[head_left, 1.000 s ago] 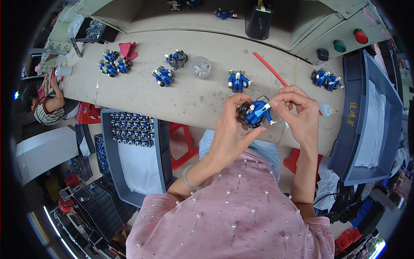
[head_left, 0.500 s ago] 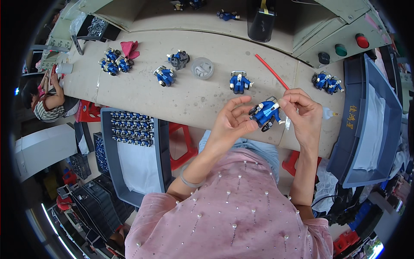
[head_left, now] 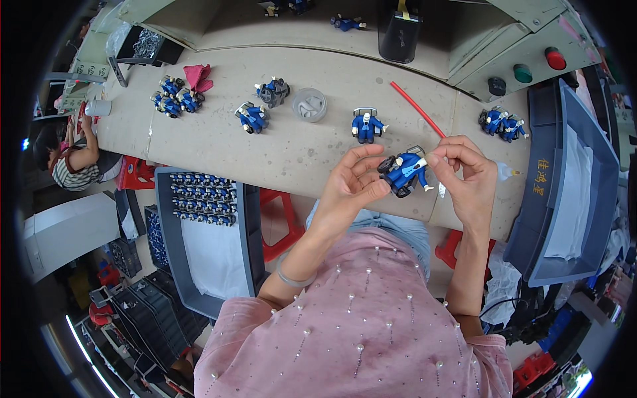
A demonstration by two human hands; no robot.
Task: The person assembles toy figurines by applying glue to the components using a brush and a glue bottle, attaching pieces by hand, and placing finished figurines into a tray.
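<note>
Above the near edge of the bench I hold a toy figurine in a blue suit, seated in a black wheelchair (head_left: 403, 174). My left hand (head_left: 358, 182) grips it by the wheel side, thumb below and fingers curled behind. With thumb and forefinger, my right hand (head_left: 464, 169) pinches the figurine's upper end, where a small white part shows; the fingertips cover the head area. Just beyond my hands, another wheelchair figurine (head_left: 366, 126) sits upright on the bench.
A red stick (head_left: 418, 109), a clear cup of grey pieces (head_left: 310, 106) and more figurines (head_left: 178, 97) lie on the bench (head_left: 219, 139). A grey crate (head_left: 252, 239) with rows of figurines stands left, another crate (head_left: 541, 192) right. A co-worker (head_left: 79, 156) sits far left.
The held figurine has turned a little between my hands, and its large wheel now faces up by my left fingers. Both hands stay in nearly the same place.
</note>
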